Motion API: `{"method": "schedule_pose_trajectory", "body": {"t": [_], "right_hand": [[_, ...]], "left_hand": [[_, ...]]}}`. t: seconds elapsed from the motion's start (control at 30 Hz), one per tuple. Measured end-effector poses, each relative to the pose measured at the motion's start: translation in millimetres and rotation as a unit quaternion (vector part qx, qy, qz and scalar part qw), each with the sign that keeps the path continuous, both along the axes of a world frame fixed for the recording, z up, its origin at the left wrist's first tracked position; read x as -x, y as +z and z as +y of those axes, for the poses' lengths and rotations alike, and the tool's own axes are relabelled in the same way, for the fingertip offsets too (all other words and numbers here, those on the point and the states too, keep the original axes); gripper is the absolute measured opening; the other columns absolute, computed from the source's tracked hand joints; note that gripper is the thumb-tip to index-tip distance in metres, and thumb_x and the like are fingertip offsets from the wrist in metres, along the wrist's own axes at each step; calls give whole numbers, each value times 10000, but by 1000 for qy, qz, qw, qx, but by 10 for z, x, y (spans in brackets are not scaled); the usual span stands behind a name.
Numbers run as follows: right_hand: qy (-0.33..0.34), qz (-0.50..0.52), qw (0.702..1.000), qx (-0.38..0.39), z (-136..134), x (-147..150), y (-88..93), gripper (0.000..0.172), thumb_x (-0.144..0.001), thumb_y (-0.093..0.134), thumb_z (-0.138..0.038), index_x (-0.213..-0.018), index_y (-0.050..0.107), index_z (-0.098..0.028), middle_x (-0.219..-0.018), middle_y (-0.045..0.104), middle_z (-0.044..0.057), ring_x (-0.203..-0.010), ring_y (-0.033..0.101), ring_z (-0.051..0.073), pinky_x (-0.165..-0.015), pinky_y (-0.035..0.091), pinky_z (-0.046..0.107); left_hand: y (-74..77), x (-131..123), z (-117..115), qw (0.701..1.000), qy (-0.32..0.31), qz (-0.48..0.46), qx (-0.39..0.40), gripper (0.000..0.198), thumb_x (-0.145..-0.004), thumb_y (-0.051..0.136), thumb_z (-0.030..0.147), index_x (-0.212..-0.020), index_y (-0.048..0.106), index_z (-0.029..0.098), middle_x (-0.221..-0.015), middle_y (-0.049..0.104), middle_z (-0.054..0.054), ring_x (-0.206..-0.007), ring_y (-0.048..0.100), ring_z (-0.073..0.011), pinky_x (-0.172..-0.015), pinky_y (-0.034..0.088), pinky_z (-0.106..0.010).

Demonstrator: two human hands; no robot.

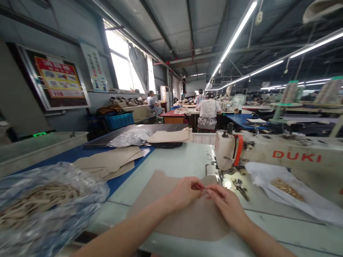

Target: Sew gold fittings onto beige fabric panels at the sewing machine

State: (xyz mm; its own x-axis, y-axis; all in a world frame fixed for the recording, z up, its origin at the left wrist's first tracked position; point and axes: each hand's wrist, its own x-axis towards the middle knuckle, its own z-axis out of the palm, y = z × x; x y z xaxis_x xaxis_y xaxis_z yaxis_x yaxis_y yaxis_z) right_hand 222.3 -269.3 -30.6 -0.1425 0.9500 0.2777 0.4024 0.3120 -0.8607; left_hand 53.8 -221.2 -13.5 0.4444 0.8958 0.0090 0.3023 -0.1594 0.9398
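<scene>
My left hand (186,192) and my right hand (225,201) meet fingertip to fingertip above a flat beige-grey cut panel (193,225). Both are closed in a pinch. Whatever sits between the fingertips is too small and blurred to name. The panel lies on the pale green table top (177,162), its far right edge close to the needle area of a sewing machine (225,153) marked DUKI. Just right of the needle, a small metal attachment (241,189) rests on the machine bed.
A white cloth (264,173) with small gold-coloured metal parts (288,189) lies to the right. On the left, a clear plastic bag (91,185) holds many beige strips (40,201). Beige panels (109,160) are stacked behind it. Several people sit farther back.
</scene>
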Motion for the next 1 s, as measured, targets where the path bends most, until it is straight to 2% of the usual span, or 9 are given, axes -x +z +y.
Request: {"method": "schedule_pose_trajectory", "body": {"t": [0.1,0.27,0.47,0.7,0.83,0.93,1.0], "right_hand": [[-59,7,998,0,86,-11,3,195,-803,507,-310,-746,652,-193,-702,661,16,-681,597,184,-650,462,272],[-101,15,995,11,168,14,-11,130,-752,520,-214,-724,646,-198,-719,653,6,-676,576,170,-628,433,257],[-129,47,991,1,183,40,-8,128,-766,535,-253,-736,645,-195,-705,648,8,-666,578,173,-627,443,263],[-121,6,992,-23,160,48,-30,137,-786,506,-196,-794,643,-188,-764,653,25,-721,594,174,-677,454,268],[-78,-73,993,-49,86,-4,38,199,-815,477,-174,-913,651,-186,-860,666,46,-799,603,181,-731,456,279],[-26,-169,981,-87,-3,-208,167,218,-815,501,-173,-959,661,-209,-926,675,52,-865,606,195,-770,451,292],[-29,-216,971,-96,-50,-467,264,200,-820,509,-182,-927,675,-213,-903,685,48,-851,615,193,-763,454,285]], "left_hand": [[-71,-159,146,999,-15,-47,18,143,-578,668,190,-709,643,137,-652,656,-7,-627,576,-136,-616,435,-253],[-130,-147,263,996,2,-78,39,161,-591,673,211,-728,623,142,-632,622,9,-580,541,-115,-574,412,-236],[-126,-146,215,997,-48,-38,39,151,-726,557,290,-724,617,151,-595,580,25,-550,525,-112,-564,428,-240],[-153,-162,211,996,-55,-58,39,181,-729,523,300,-759,608,145,-605,589,18,-522,511,-106,-561,428,-249],[-163,-163,231,995,-49,-69,53,202,-693,550,331,-772,595,150,-575,591,20,-497,508,-113,-549,422,-259],[-147,-161,237,994,-50,-74,62,232,-676,555,348,-788,588,148,-557,595,17,-490,504,-112,-532,411,-249],[-126,-163,242,994,-49,-70,63,259,-660,559,372,-785,585,147,-545,593,19,-482,497,-110,-522,406,-246]]}}
